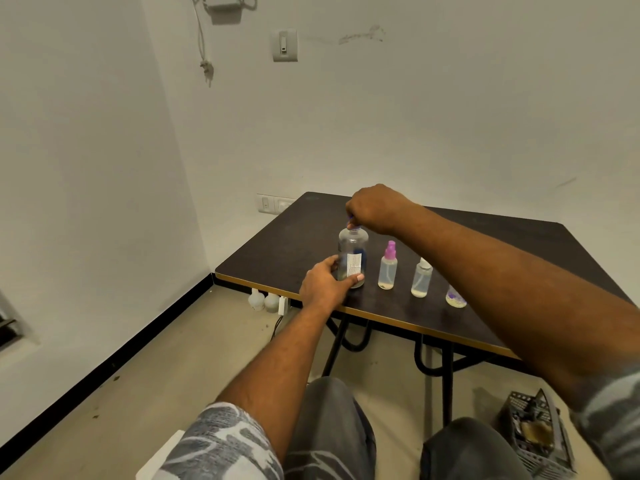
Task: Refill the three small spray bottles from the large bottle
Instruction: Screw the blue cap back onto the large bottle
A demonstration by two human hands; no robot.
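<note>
The large clear bottle with a white label stands upright near the front left edge of the dark table. My left hand wraps its lower body. My right hand pinches its blue cap at the top. To its right stand three small spray bottles in a row: one with a purple cap, one with a white top, and one with a purple print, partly hidden by my right forearm. Each small bottle holds only a little liquid at the bottom.
Two white bottles and a white plug sit on the floor under the table's left corner. A dark crate of items stands on the floor at the right. White walls close the corner behind the table.
</note>
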